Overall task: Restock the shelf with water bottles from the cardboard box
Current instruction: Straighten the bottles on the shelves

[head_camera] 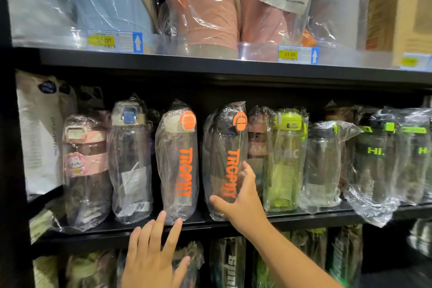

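A dark water bottle with an orange lid and orange lettering (224, 159), wrapped in clear plastic, stands on the black middle shelf (304, 216). My right hand (240, 201) holds its lower part, thumb in front and fingers round its right side. A second orange-lidded bottle (176, 161) stands just left of it. My left hand (152, 255) is spread with straight fingers; its fingertips reach the shelf's front edge below that second bottle and it holds nothing. The cardboard box is out of view.
More wrapped bottles line the shelf: a pink one (85, 166), a blue-lidded one (131, 161), a green one (286, 159) and black-and-green ones (374, 159). Pink and blue bagged goods with price tags (298, 54) fill the upper shelf. Further bottles stand on the shelf below.
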Demonstrator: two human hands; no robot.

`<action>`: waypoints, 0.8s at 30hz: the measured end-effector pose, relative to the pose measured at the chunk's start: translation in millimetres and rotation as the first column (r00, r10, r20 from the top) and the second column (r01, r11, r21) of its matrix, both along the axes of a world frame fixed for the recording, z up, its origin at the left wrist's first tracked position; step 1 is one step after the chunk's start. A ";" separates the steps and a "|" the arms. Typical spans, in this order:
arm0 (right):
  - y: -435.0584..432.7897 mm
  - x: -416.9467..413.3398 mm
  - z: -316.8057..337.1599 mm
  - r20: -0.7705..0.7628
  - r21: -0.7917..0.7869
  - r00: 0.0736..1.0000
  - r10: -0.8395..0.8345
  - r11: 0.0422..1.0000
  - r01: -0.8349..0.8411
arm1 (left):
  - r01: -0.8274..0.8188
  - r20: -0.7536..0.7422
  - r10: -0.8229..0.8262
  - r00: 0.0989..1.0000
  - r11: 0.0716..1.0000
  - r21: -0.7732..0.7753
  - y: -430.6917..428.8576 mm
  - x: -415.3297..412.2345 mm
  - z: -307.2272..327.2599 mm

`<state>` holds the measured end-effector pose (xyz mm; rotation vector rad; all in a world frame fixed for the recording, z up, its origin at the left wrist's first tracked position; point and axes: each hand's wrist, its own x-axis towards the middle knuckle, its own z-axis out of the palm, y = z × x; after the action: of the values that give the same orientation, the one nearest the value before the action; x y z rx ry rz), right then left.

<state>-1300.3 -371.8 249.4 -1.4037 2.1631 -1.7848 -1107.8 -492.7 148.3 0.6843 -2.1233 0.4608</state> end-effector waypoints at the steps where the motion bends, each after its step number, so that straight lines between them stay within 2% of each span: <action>1: -0.1 0.6 0.1 0.002 0.014 1.000 0.015 1.000 -0.015 | -0.003 -0.005 0.003 1.000 1.000 -0.024 -0.3 0.0 -0.2; 6: -5.7 -0.2 -4.5 -0.038 0.037 0.996 -0.078 0.996 0.079 | -0.016 0.044 0.016 0.999 1.000 -0.001 0.5 -0.2 1.9; 10: -9.5 6.9 -5.5 -0.152 0.072 0.963 -0.221 0.970 0.234 | -0.021 0.062 0.019 0.998 0.999 0.029 3.8 -0.6 3.8; 15: -9.1 12.4 -3.7 -0.229 0.096 0.928 -0.295 0.942 0.323 | 0.017 0.081 -0.022 0.996 0.998 0.064 6.9 3.2 6.3; 20: -9.3 17.8 1.1 -0.198 0.103 0.930 -0.311 0.936 0.335 | 0.035 0.132 -0.045 0.990 0.996 0.080 6.8 10.8 8.7; 24: -0.7 25.9 6.7 -0.087 0.080 0.957 -0.278 0.955 0.285 | 0.045 0.168 -0.064 0.984 0.992 0.115 10.9 16.2 10.7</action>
<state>-1274.5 -372.5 256.1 -1.2118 2.5618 -1.7085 -1091.6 -481.8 159.0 0.6667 -2.3382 0.3856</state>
